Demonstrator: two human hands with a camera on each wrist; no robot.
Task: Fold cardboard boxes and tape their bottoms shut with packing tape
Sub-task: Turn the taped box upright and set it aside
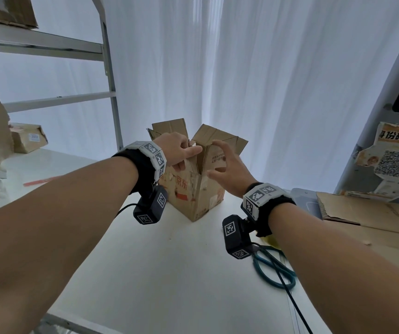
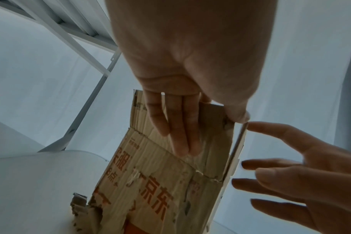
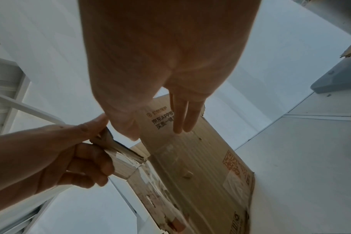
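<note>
Cardboard box upright on bench, flaps up; left hand pinches near flap at corner; right hand spread, fingers apart, beside adjoining flap; box likely light, worn, creased; hold near fold lines.

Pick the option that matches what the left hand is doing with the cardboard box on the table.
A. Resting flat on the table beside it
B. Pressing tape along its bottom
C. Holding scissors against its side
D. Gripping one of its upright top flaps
D: the left hand grips an upright top flap of the cardboard box, thumb over the edge and fingers on the flap's outer face, while the right hand hovers open beside it.
</note>
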